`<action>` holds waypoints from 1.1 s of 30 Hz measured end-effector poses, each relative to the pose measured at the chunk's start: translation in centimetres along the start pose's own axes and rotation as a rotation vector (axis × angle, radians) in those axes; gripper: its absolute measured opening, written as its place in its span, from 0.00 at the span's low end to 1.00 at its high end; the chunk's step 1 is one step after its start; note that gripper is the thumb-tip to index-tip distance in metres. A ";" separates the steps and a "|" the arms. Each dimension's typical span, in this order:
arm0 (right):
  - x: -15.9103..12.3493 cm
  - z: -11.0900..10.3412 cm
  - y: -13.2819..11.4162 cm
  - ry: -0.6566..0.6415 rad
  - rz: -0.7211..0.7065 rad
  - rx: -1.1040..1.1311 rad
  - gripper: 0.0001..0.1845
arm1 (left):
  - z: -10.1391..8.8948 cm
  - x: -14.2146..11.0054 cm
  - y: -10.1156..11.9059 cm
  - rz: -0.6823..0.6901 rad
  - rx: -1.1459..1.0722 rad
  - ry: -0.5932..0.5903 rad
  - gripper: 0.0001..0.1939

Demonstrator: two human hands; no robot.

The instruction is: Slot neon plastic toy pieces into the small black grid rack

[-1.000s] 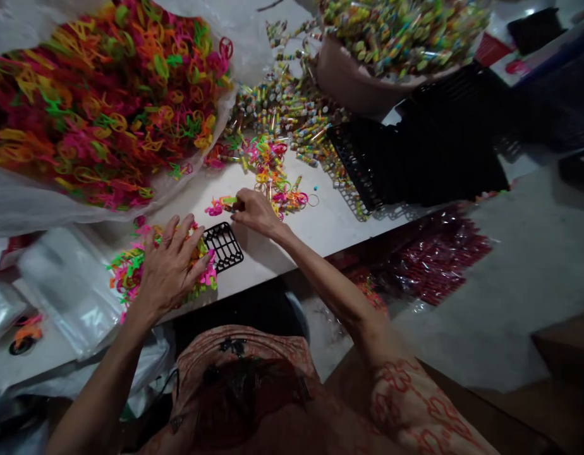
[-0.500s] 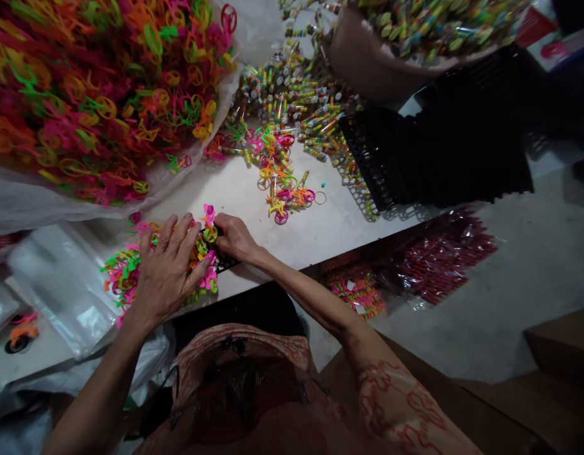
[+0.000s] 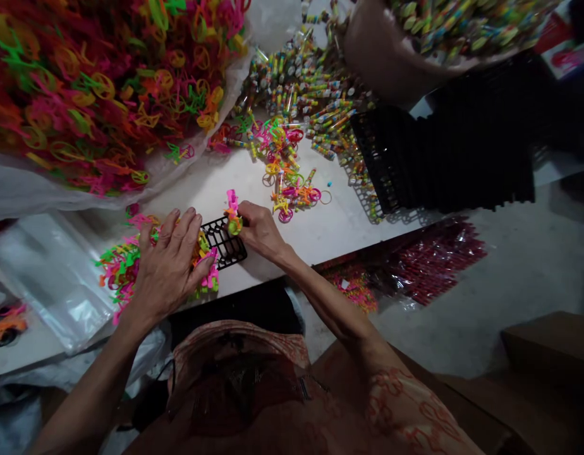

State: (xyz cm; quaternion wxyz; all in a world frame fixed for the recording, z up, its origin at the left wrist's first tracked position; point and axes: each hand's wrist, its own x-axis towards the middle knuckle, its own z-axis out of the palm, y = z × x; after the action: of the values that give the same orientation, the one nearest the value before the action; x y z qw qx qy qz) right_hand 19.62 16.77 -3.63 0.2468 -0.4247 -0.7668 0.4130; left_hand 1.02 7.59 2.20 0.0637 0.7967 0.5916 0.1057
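Pink toy (image 3: 232, 213) is being pinched by the right hand (image 3: 260, 229) over a black grid (image 3: 224, 241); left hand (image 3: 171, 268) is pressing flat, fingers spread, on a toy pile (image 3: 119, 272).

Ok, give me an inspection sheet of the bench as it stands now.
Surface: white table, crowded.
Job's things: black grid tray partly filled with neon toys; pink-and-green toy at the tray.
Clutter: big bag of neon plastic pieces, loose toy pile, candy tubes, stacked black trays, clear bags.
Grippers: left hand flat on filled toys; right hand pinching the toy.
Cables: nothing seen.
Surroundings: red packets below table edge, grey floor.
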 end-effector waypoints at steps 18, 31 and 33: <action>-1.4 -4.1 -2.6 -0.266 -0.112 0.330 0.04 | -4.4 4.6 0.6 0.154 -0.431 -0.149 0.23; 0.9 4.2 -0.7 -0.015 0.142 0.194 0.04 | -0.2 1.8 -0.3 0.000 -0.132 -0.039 0.25; 1.0 3.8 -0.9 -0.073 0.131 0.032 0.04 | 0.1 1.8 -0.1 0.002 -0.084 -0.080 0.26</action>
State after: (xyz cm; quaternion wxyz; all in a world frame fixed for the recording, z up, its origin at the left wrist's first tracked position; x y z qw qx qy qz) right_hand 15.93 15.70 -4.88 0.1981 -0.4546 -0.7393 0.4557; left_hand 1.45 9.38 2.26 0.1208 0.7975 0.5829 0.0985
